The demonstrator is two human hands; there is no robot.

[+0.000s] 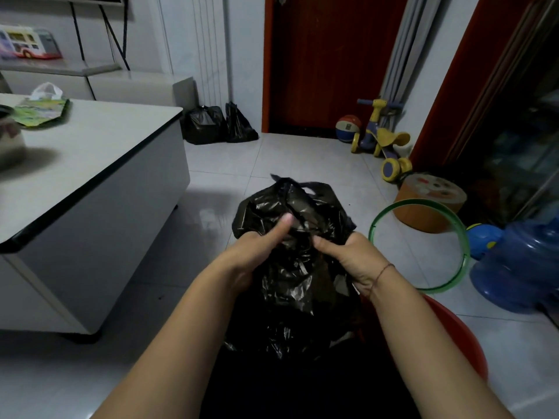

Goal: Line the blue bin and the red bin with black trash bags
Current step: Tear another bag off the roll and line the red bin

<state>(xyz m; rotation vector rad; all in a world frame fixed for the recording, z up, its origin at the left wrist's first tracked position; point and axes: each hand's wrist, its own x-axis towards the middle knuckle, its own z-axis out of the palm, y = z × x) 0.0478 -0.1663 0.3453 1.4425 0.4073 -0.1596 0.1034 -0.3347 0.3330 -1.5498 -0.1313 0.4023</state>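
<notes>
A crumpled black trash bag hangs in front of me at the centre of the view, held up by both hands. My left hand grips its left side with the thumb pressed on the plastic. My right hand pinches the right side, a thin cord around the wrist. The red bin sits low on the right, mostly hidden behind my right forearm and the bag. Only its curved rim and wall show. I see no blue bin.
A white low table stands at left with a green packet on it. A green ring, a blue water jug, an orange stool, a toy scooter and a ball crowd the right. Two filled black bags sit by the far wall.
</notes>
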